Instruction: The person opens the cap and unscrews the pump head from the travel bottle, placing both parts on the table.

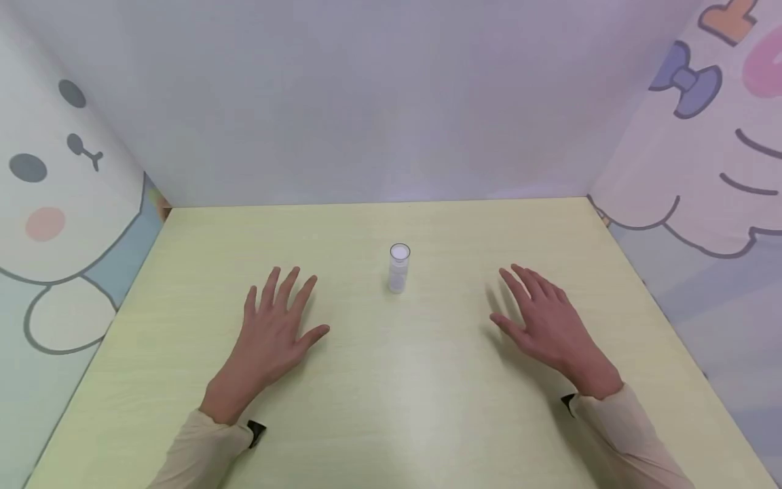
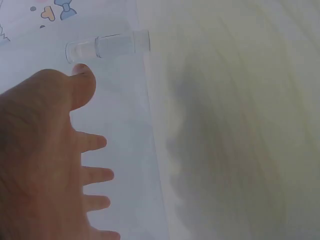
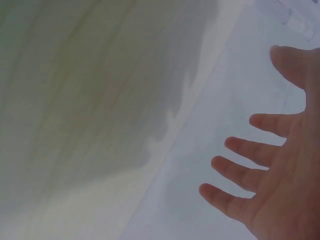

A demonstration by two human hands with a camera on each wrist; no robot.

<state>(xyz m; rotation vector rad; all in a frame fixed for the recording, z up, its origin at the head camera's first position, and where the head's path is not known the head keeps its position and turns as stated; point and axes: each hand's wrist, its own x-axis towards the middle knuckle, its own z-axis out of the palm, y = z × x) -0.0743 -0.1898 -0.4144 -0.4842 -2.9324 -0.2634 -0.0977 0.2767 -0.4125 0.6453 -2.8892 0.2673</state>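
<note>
A small clear cylinder (image 1: 398,270), like a glass vial with a pale lower part, stands upright near the middle of the table. To its left, my left hand (image 1: 269,343) spreads its fingers palm down over the tabletop, holding nothing. My right hand (image 1: 546,326) hovers on the other side, fingers extended, its shadow on the table below it. Both hands are apart from the cylinder. In the left wrist view the cylinder (image 2: 115,45) shows beyond the thumb. Part of the cylinder (image 3: 295,21) appears at the top right corner of the right wrist view.
The pale yellow wooden table (image 1: 391,407) meets a plain whitish back wall (image 1: 379,102). Cartoon-printed panels (image 1: 55,136) flank it on the left and right. Beige sleeves (image 1: 204,448) cover both forearms, with a small black piece at each cuff.
</note>
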